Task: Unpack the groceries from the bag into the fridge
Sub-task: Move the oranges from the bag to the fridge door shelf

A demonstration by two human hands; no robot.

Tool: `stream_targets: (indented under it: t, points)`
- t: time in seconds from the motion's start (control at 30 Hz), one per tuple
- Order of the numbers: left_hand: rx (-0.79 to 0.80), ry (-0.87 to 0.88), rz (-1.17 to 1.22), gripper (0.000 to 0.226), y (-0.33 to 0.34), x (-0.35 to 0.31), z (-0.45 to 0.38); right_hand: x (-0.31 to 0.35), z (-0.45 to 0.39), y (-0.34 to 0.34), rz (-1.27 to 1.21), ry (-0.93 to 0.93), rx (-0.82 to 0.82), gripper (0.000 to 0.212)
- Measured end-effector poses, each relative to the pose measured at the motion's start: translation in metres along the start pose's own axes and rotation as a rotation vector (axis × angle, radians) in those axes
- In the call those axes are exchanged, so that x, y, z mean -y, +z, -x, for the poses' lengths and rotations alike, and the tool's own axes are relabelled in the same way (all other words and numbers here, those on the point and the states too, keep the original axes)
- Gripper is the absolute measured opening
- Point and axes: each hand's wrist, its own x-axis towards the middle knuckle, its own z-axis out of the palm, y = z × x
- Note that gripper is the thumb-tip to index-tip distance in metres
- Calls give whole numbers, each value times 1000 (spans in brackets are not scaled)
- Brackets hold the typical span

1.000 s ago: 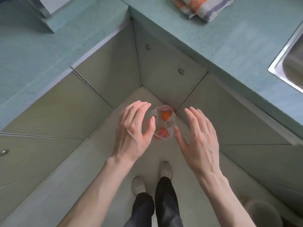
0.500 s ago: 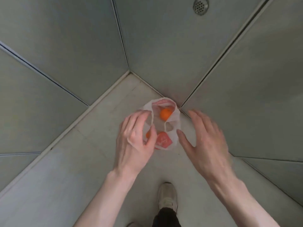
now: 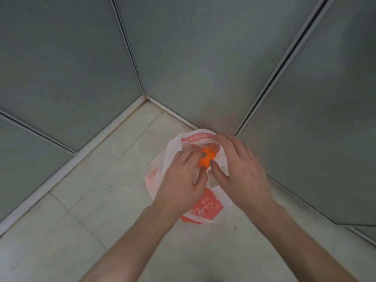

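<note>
In the head view, the thin white plastic bag with red printing [image 3: 200, 208] sits on the pale tiled floor [image 3: 85, 210], tucked into the corner where the grey-green cabinet doors [image 3: 203, 58] meet. The left hand [image 3: 179, 182] reaches into the bag's mouth, its fingertips curled onto the small round orange fruit [image 3: 206, 159], seemingly starting to close on it though not yet wrapped round it. The right hand [image 3: 242, 169] lies loosely spread over the bag's right rim, thumb just beside the fruit; whether it pinches the plastic is too blurred to tell. The risk is that the flimsy bag lifts along with the fruit, or that the smooth fruit slips from a fingertip hold and rolls along the floor. Compared with half a second ago, both hands have dropped from above the bag into its opening.
</note>
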Motion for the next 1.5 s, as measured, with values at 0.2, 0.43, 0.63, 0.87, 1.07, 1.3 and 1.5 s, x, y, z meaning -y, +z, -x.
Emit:
stream_targets:
  t: [0.2,0.43,0.63,0.87,1.07,1.3,1.5]
  points:
    - [164,18,-61,20,42,45,-9,-27,-25,55,-60,4,69,49]
    - [433,155,-412,42,42,100,-7,-33,-46,97,1,-44,207,51]
    - [452,66,-580,50,16,128,16,-39,-54,115,211,37,314,49]
    - [433,-5,-719,55,15,136,22,-38,-58,136,416,71,412,54]
    - [540,50,-624,53,21,145,17,-41,-59,144,441,66,452,64]
    - [583,71,-551,57,24,144,17,-40,-53,142,420,47,501,71]
    - [691,115,-653,68,26,140,18,-31,-37,126,365,-15,449,73]
